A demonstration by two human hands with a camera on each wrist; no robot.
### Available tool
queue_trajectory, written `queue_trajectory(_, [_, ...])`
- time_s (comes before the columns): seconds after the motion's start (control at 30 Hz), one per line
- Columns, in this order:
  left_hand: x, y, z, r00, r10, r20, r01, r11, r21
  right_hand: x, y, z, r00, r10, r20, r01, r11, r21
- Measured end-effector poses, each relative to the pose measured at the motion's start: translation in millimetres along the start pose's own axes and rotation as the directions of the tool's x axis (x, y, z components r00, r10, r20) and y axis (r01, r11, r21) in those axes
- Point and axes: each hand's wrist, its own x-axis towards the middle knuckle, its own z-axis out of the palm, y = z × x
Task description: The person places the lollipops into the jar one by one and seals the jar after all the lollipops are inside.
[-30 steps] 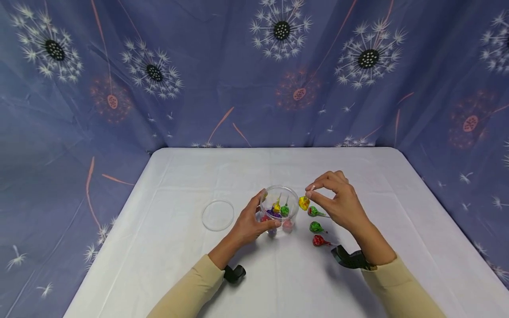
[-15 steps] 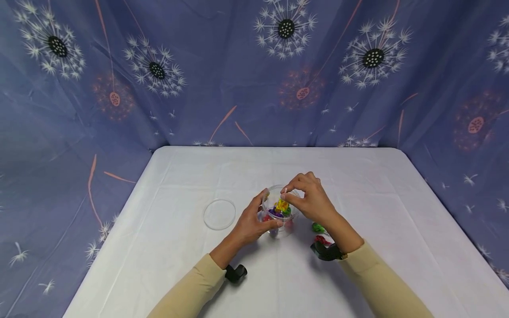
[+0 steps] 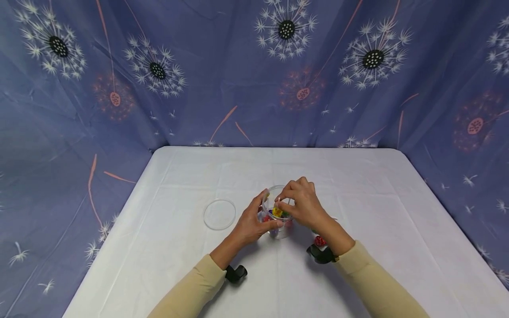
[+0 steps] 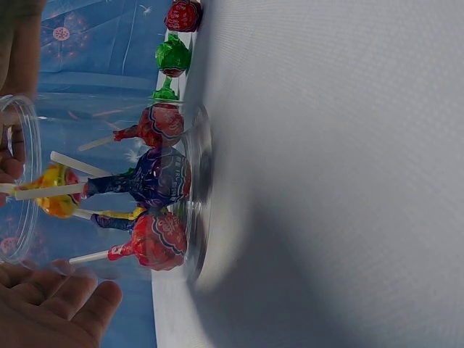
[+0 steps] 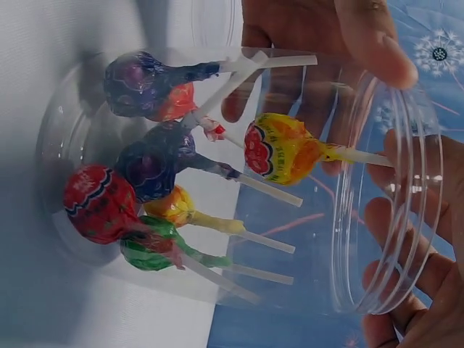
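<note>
My left hand (image 3: 253,221) grips a clear plastic jar (image 3: 282,233) around its side. Several wrapped lollipops stand inside, heads down, among them a red one (image 5: 100,204), a green one (image 5: 154,244) and a purple one (image 4: 161,176). Between thumb and fingertips, my right hand (image 3: 303,204) pinches the white stick of a yellow lollipop (image 5: 281,148). That lollipop hangs head down within the jar, above the others, its stick near the open rim. In the right wrist view, my left fingers show behind the clear wall.
A round clear lid (image 3: 219,214) lies on the white table left of the jar. Right of the jar lie a red lollipop (image 3: 320,241) and green ones (image 4: 172,56), partly hidden by my right forearm. A patterned blue curtain (image 3: 254,88) surrounds the table's back and sides.
My right hand has carried the yellow lollipop leftward from beside the jar, over the rim and down inside it. My left hand keeps its hold on the jar.
</note>
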Motion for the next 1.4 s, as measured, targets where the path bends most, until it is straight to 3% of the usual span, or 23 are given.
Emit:
queue_trajectory(0.27, [-0.7,-0.1,0.3,1.0,0.029,-0.003,-0.029,1.0,0.002,-2.9,-1.9,-6.2,1.0,0.016,-0.005,-0.016,1.0,0.022])
queue_trajectory(0.63, [-1.1,-0.5,2.0,1.0,0.018,-0.001,-0.018,1.0,-0.012,-16.9,0.9,-46.4,0.994,-0.03,-0.108,0.032,0.999,0.022])
queue_trajectory(1.03, [-1.7,-0.8,3.1,0.999,0.036,-0.016,-0.036,0.999,-0.004,-58.2,23.7,-78.3,0.984,0.07,-0.161,-0.071,0.998,0.004])
queue_trajectory(1.4, [-0.2,-2.3,4.2,0.999,0.037,-0.013,-0.037,0.999,-0.002,-120.3,56.1,-69.0,0.951,0.28,-0.133,-0.286,0.958,-0.029])
